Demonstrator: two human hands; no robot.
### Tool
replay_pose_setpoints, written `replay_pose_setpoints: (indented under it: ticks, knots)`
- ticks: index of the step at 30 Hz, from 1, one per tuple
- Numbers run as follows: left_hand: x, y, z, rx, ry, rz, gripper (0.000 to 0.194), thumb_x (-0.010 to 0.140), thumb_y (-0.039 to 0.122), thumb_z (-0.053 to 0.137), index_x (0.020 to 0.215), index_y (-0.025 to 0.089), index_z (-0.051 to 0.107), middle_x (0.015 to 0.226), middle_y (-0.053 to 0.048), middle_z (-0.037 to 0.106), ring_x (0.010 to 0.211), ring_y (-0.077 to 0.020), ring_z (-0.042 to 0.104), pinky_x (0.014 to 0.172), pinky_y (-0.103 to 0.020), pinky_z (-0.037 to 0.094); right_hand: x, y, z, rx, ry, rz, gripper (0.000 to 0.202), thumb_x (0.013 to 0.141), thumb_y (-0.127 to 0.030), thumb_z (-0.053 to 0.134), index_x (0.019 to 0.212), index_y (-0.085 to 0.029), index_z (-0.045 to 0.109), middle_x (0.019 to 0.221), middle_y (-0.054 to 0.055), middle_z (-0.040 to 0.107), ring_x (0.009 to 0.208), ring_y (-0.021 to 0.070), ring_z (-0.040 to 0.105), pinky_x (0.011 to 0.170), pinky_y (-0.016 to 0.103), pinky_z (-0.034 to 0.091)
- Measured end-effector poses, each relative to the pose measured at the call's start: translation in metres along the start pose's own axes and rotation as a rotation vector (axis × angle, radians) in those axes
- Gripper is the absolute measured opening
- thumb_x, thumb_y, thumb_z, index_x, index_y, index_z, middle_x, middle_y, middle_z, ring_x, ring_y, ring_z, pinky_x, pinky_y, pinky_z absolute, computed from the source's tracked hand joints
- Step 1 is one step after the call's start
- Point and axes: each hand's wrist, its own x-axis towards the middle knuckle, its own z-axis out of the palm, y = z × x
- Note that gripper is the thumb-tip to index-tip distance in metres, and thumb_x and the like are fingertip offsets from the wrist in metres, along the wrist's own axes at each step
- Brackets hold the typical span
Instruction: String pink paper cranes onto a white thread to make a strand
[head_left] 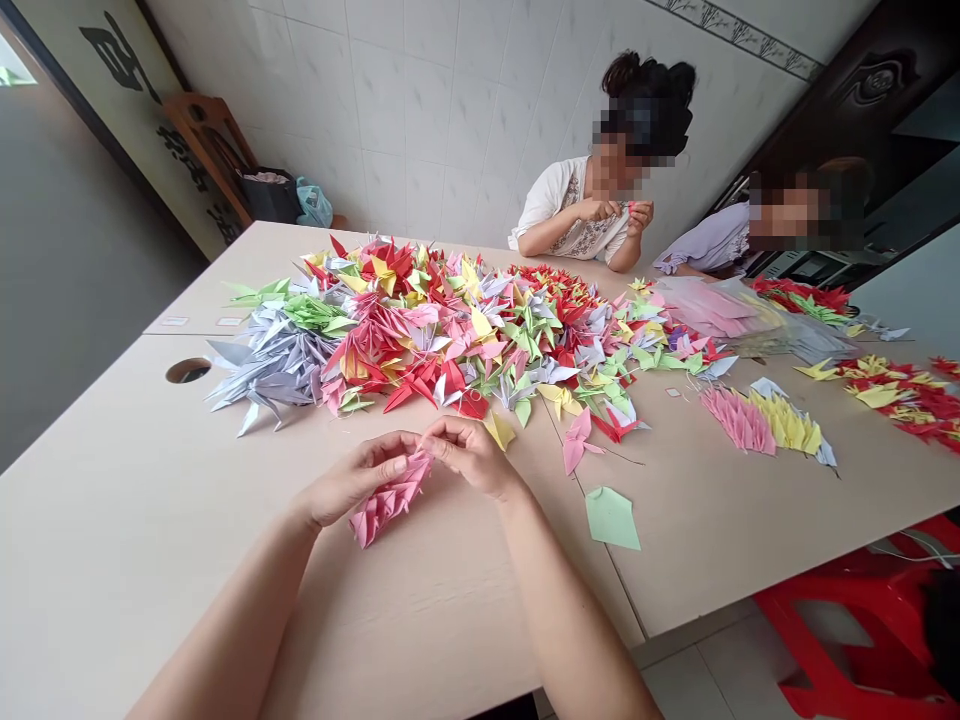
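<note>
A row of pink folded paper cranes (390, 505), packed tightly one behind another, is held just above the near side of the table. My left hand (360, 475) has its thumb and fingers closed around the upper part of the row. At the top end my right hand (474, 458) pinches with thumb and forefinger; any thread there is too fine to make out. Right behind my hands lies a large heap of folded paper cranes (450, 340) in red, pink, yellow, green and pale lilac. A loose yellow piece (499, 430) lies beside my right hand.
A flat green paper sheet (613, 518) and a single pink crane (577, 442) lie to the right. Farther right are pink and yellow crane rows (784, 420) and plastic bags (720, 305). Two people sit across the table (112, 450). A red stool (855, 620) stands at lower right.
</note>
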Motion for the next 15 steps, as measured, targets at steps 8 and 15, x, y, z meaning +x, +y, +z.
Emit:
replay_pose_setpoints:
  ticks: [8,15]
  knots:
    - [0.004,-0.007,0.004,-0.018,0.126,-0.047,0.038,0.084,0.054,0.057,0.074,0.018,0.060,0.064,-0.001,0.057,0.054,-0.0132,0.051,0.051,-0.025,0.041,0.003,0.008,-0.001,0.019,0.137,-0.069,0.023,0.085,-0.041,0.058,0.077,-0.020,0.054,0.054,-0.006,0.046,0.049,0.0085,0.044,0.053,0.023,0.036]
    - [0.004,-0.006,0.002,-0.032,0.070,0.033,0.035,0.082,0.050,0.063,0.073,0.016,0.061,0.064,0.001,0.054,0.056,-0.0107,0.045,0.053,-0.023,0.036,0.005,0.011,-0.003,-0.033,0.253,-0.102,0.023,0.084,-0.042,0.058,0.077,-0.020,0.056,0.054,-0.006,0.044,0.050,0.0089,0.042,0.051,0.023,0.033]
